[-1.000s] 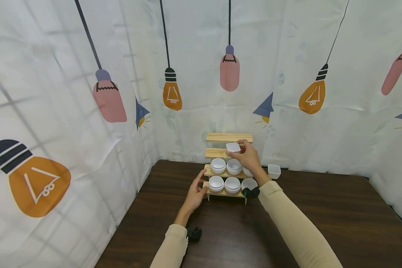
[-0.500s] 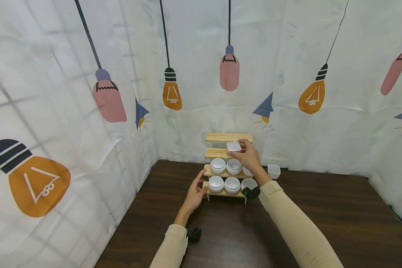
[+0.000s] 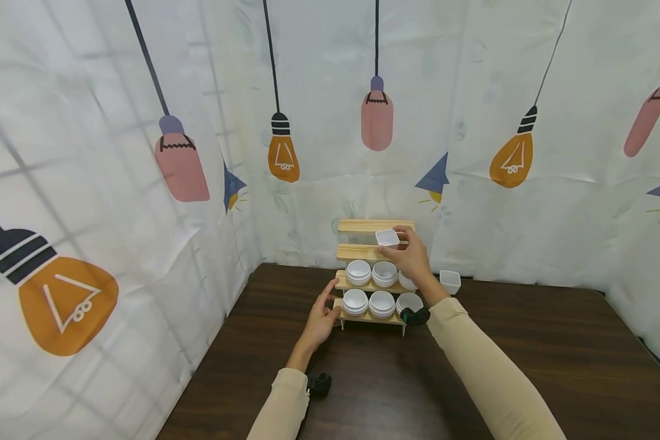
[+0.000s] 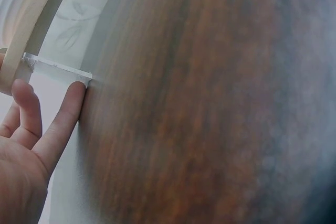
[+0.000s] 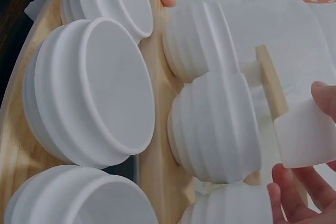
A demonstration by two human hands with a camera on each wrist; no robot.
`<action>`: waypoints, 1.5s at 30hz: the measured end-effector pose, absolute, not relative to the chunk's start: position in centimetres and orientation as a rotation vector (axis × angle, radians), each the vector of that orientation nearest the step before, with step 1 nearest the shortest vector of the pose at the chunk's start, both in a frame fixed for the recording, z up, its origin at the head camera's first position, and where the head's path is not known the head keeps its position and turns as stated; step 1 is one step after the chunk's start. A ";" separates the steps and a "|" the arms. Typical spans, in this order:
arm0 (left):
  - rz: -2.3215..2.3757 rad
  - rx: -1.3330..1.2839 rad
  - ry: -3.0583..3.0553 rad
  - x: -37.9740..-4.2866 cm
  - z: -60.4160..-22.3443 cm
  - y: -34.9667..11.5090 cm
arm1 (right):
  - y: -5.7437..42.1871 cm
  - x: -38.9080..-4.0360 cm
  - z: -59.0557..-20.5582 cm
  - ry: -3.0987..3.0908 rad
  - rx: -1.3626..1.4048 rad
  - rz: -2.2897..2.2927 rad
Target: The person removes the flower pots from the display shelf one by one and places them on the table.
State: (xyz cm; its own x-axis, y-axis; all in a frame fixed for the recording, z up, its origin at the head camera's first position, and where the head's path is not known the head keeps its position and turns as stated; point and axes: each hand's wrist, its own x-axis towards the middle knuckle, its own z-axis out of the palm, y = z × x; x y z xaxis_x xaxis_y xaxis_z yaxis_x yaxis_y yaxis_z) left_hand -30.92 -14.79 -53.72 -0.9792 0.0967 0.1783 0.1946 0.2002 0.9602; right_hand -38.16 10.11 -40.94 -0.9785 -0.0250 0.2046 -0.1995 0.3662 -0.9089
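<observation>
In the head view, my right hand (image 3: 412,260) pinches a small white square cup (image 3: 387,238) by its right side, in front of the upper tiers of a stepped wooden rack (image 3: 376,226). The right wrist view shows the cup (image 5: 307,135) between thumb and fingers, close to a wooden slat (image 5: 271,80). My left hand (image 3: 319,321) touches the rack's left end, fingers spread. One fairly straight finger (image 4: 65,111) meets the clear support (image 4: 58,66) in the left wrist view. Round white ridged bowls (image 3: 382,304) fill the two lower tiers; my right arm partly hides the rightmost ones.
Another white square cup (image 3: 450,282) stands on the dark wooden table (image 3: 533,342), right of the rack. A pale curtain (image 3: 319,201) printed with lamps hangs close behind the rack and along the left side.
My right hand has shifted slightly right and up with the square cup, which now sits a little higher and more to the right. My left hand has kept its place on the rack.
</observation>
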 end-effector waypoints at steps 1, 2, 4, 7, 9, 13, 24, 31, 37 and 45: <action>-1.916 -0.288 -2.371 -30.9 -53.8 -14.8 | 10.2 -38.1 -40.9 -2.455 0.207 1.675; -1.914 -0.288 -2.371 -30.9 -53.8 -14.8 | 10.2 -38.1 -40.8 -2.448 0.208 1.672; -1.911 -0.289 -2.370 -30.9 -53.8 -14.8 | 10.4 -37.9 -40.7 -2.433 0.216 1.663; -1.909 -0.292 -2.367 -30.8 -53.7 -14.8 | 10.7 -37.8 -40.5 -2.409 0.220 1.662; -1.905 -0.290 -2.373 -30.8 -53.7 -14.8 | 10.9 -37.6 -40.4 -2.392 0.216 1.673; -1.896 -0.285 -2.381 -30.8 -53.6 -14.8 | 11.2 -37.1 -40.1 -2.366 0.218 1.692; -1.936 -0.278 -2.396 -30.9 -53.8 -14.7 | 12.0 -36.3 -40.0 -2.312 0.234 1.709; -2.010 -0.307 -2.376 -29.5 -51.4 -14.7 | 12.3 -36.1 -40.3 -2.302 0.215 1.697; -2.002 -0.328 -2.358 -28.9 -50.6 -14.7 | 12.5 -35.6 -40.5 -2.284 0.213 1.695; -1.987 -0.332 -2.373 -28.8 -50.5 -14.7 | 13.2 -35.3 -41.1 -2.278 0.221 1.694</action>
